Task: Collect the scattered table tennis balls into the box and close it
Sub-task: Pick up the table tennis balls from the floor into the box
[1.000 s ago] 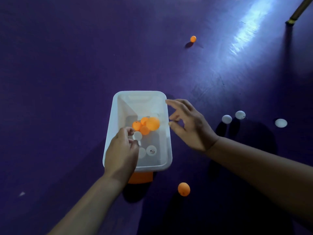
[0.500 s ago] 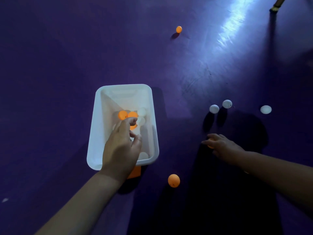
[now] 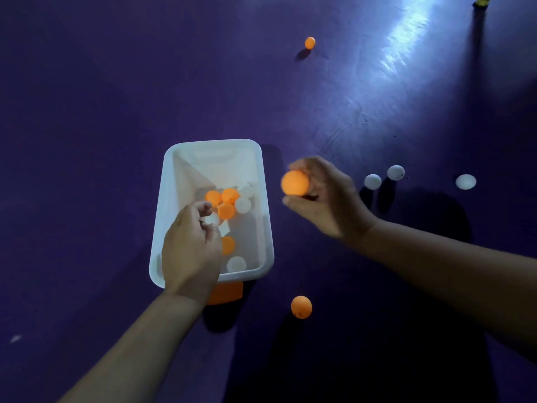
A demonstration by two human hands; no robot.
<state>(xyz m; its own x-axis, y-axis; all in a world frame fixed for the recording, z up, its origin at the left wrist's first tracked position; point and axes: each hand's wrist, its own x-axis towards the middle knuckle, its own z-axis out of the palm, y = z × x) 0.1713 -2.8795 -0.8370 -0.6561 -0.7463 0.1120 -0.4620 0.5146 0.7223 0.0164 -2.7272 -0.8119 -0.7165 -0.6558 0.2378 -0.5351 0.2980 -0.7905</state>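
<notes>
A white plastic box [image 3: 174, 181] stands open on the purple floor with several orange and white balls [image 3: 226, 210] inside. My left hand [image 3: 190, 247] hovers over its near left corner with fingers curled; a white ball [image 3: 213, 219] lies right under the fingertips, and I cannot tell whether they hold it. My right hand [image 3: 325, 199] grips an orange ball [image 3: 295, 183] just right of the box's rim, above the floor. Loose on the floor are an orange ball [image 3: 301, 307] near me, another orange ball [image 3: 310, 43] far off, and three white balls [image 3: 372, 181] to the right.
An orange part [image 3: 228, 293] sticks out from under the box's near edge. Bright glare [image 3: 404, 33] lies across the floor at the upper right, with a dark leg or pole end [image 3: 482, 0] at the top edge. My shadow darkens the floor at the lower right.
My right hand reached down to the floor at the right, picked up an orange ball and has lifted it toward the box. The balls in the box have shifted.
</notes>
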